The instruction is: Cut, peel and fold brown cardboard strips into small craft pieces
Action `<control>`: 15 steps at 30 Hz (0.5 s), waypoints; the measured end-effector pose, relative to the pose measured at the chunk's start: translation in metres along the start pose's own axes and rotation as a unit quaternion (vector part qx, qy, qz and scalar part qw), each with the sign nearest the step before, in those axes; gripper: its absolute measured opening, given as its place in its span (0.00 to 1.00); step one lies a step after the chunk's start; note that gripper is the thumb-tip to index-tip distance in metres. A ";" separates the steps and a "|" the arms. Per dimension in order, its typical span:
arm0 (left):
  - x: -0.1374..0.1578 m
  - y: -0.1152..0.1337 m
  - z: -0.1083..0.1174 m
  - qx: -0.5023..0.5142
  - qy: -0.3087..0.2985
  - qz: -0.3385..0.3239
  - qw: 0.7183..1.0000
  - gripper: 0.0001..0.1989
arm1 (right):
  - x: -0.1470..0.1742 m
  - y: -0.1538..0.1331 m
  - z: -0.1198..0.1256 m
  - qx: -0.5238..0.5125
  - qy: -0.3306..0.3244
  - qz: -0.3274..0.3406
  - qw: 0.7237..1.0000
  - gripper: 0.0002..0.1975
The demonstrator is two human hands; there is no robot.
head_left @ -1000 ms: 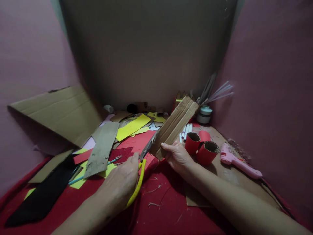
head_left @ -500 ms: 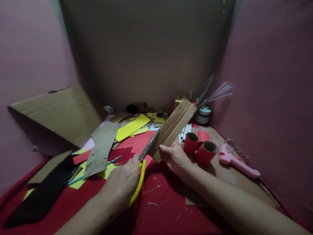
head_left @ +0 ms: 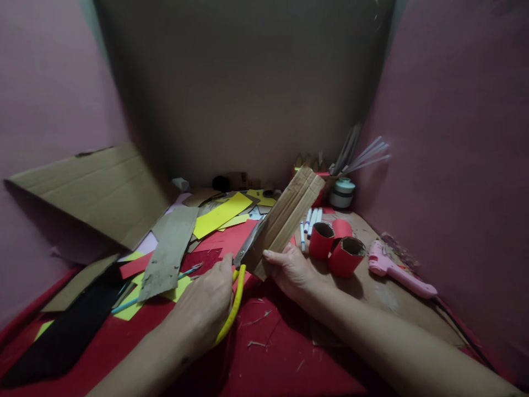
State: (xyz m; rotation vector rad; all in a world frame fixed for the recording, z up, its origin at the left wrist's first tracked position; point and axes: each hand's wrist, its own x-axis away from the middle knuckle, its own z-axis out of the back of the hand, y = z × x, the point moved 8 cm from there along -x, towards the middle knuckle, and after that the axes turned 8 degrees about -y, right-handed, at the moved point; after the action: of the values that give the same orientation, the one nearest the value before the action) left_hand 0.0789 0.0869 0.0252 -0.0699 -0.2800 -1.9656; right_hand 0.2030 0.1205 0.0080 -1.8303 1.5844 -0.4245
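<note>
My left hand (head_left: 209,300) is closed round the yellow handles of a pair of scissors (head_left: 236,309). The blades point up and away, against the left edge of a cardboard strip (head_left: 285,218); part of them is hidden by the strip. My right hand (head_left: 291,273) grips the strip near its lower end, thumb on the face and fingers behind it. The strip is brown, creased lengthwise and tilted up to the right. Just right of it stand red paper-covered tubes (head_left: 346,258) on a cardboard sheet (head_left: 378,295).
A pink glue gun (head_left: 399,273) with a cord lies at right. White markers (head_left: 314,221), a lidded jar (head_left: 342,193) and glue sticks (head_left: 367,154) are behind. Coloured paper (head_left: 223,215) and a grey cardboard piece (head_left: 169,251) lie left; a large cardboard panel (head_left: 95,193) leans there.
The cardboard strip has shifted slightly left and down in my right hand. The scissors stay at its left edge, and the whole view has drifted a little.
</note>
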 end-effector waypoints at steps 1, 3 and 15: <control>0.000 -0.001 0.001 0.003 0.001 0.006 1.000 0.23 | 0.001 0.001 -0.001 0.000 0.001 -0.005 1.000 0.22; 0.000 0.001 0.003 0.001 0.005 0.007 1.000 0.24 | 0.002 0.002 -0.001 -0.001 0.005 -0.008 1.000 0.22; 0.000 0.004 0.004 -0.024 -0.004 -0.003 1.000 0.25 | 0.002 0.003 0.000 -0.015 -0.010 0.009 1.000 0.21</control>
State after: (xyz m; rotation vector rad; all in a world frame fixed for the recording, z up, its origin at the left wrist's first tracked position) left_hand 0.0825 0.0867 0.0298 -0.1070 -0.2387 -1.9790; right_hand 0.2013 0.1186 0.0058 -1.8347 1.6017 -0.3759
